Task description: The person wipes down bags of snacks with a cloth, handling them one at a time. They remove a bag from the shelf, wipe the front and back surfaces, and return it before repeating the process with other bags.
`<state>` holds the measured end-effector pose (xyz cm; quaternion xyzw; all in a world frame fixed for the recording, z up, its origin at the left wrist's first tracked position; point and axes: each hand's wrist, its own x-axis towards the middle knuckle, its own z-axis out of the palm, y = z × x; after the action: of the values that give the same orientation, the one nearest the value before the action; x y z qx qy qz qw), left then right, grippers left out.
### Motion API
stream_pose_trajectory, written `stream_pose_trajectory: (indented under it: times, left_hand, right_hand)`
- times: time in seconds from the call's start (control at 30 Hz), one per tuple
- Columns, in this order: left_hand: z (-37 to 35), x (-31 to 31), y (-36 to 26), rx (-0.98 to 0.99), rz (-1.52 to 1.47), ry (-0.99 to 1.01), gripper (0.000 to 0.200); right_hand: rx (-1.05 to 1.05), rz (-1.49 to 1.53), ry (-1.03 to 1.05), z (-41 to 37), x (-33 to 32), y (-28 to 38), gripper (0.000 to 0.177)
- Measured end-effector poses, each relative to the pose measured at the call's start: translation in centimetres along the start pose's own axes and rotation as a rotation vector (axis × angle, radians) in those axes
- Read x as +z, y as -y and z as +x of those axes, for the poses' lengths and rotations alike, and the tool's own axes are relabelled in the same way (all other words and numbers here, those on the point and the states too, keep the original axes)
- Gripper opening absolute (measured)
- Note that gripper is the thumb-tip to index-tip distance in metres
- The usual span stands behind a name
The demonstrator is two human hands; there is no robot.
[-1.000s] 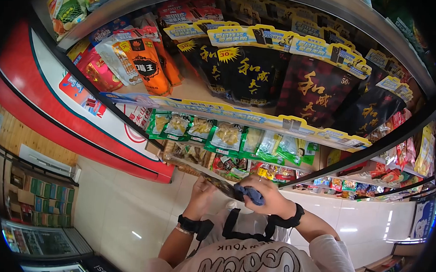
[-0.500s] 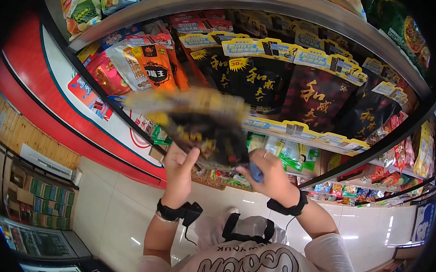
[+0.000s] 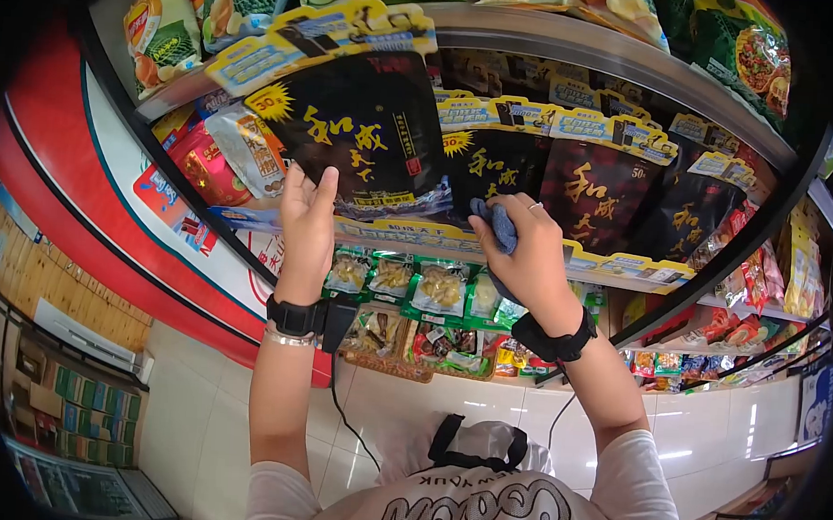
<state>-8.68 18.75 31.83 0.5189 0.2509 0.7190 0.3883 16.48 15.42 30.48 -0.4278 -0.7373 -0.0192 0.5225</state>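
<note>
A black snack bag (image 3: 362, 130) with gold characters and a yellow-and-blue card header leans upright at the left part of the shelf. My left hand (image 3: 307, 219) is closed on its lower left edge, thumb on the front. My right hand (image 3: 527, 247) grips a bunched blue-grey cloth (image 3: 503, 225) in front of another black snack bag (image 3: 497, 170). To the right stand a dark red plaid bag (image 3: 590, 189) and more black bags (image 3: 685, 213). The held bag covers most of the orange packs behind it.
A yellow-and-blue strip (image 3: 418, 238) runs along the shelf's front edge. Below hang green snack packs (image 3: 438, 289) above a wicker basket (image 3: 369, 347). Chip bags (image 3: 159, 44) fill the shelf overhead. A black slanted shelf frame (image 3: 683, 297) stands at the right, a red panel (image 3: 107, 234) at the left.
My left hand has lifted the black bag up and away, from in front of my chest to the shelf. My right hand, with the cloth, has moved off the bag and slightly forward.
</note>
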Motion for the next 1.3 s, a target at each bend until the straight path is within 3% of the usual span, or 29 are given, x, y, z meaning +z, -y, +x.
stream_pose_trajectory:
  times: [0.4, 0.6, 0.7, 0.8, 1.03, 1.3]
  left_hand:
    - [2.3, -4.6, 4.4, 0.012, 0.238, -0.01, 0.044]
    - [3.4, -4.2, 4.9, -0.091, 0.304, 0.048, 0.055]
    - [3.9, -5.2, 7.2, -0.12, 0.496, -0.007, 0.062]
    - [3.8, -5.6, 8.1, -0.197, 0.499, 0.098, 0.067]
    - [3.5, -2.9, 5.3, -0.36, 0.418, -0.011, 0.032]
    - [4.4, -3.5, 5.6, -0.238, 0.438, -0.035, 0.041]
  right_hand:
    - [0.064, -0.093, -0.038, -0.5, 0.9, -0.4, 0.019]
    - [0.088, -0.124, -0.056, -0.7, 1.4, -0.5, 0.019]
    - [0.105, -0.133, -0.058, -0.7, 1.4, -0.5, 0.019]
    - [0.103, -0.134, -0.069, -0.8, 1.7, -0.9, 0.018]
    - [0.127, -0.137, -0.068, -0.5, 2.0, -0.9, 0.018]
    - [0.141, -0.144, -0.08, 0.2, 2.0, -1.2, 0.02]
